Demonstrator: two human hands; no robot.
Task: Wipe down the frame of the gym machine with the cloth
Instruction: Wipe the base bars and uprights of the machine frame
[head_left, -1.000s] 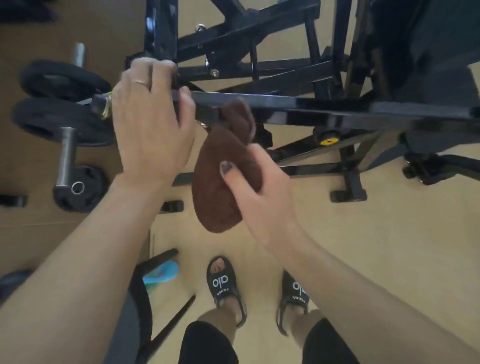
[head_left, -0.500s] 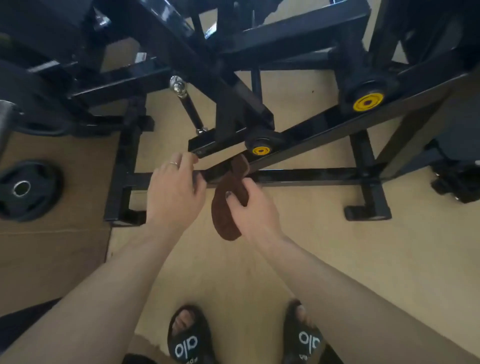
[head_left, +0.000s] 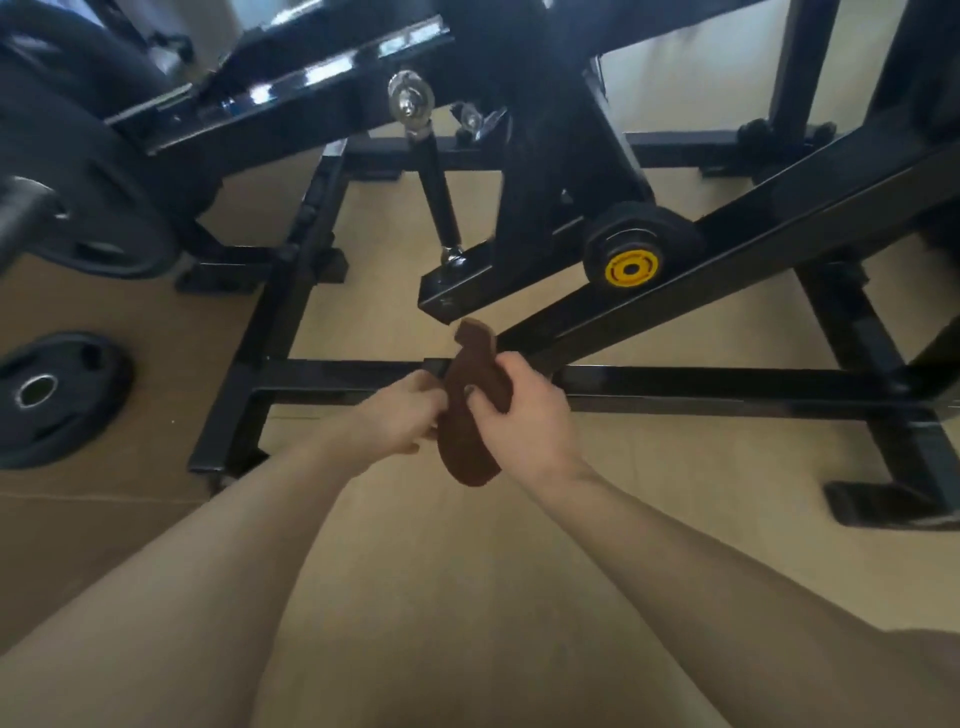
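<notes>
While the brown cloth (head_left: 470, 415) is gripped at frame centre by the right hand (head_left: 524, 421) and pinched by the left hand (head_left: 402, 410), it should be flattened before the slanted frame bar (head_left: 727, 260) above is wiped.

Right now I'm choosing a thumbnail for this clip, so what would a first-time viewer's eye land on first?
The brown cloth at centre frame, gripped by the right hand with the left hand touching its edge, just in front of the low crossbar of the black frame. Next comes the roller with a yellow hub on the slanted beam up and to the right. A black weight plate lies on the floor at far left.
</notes>
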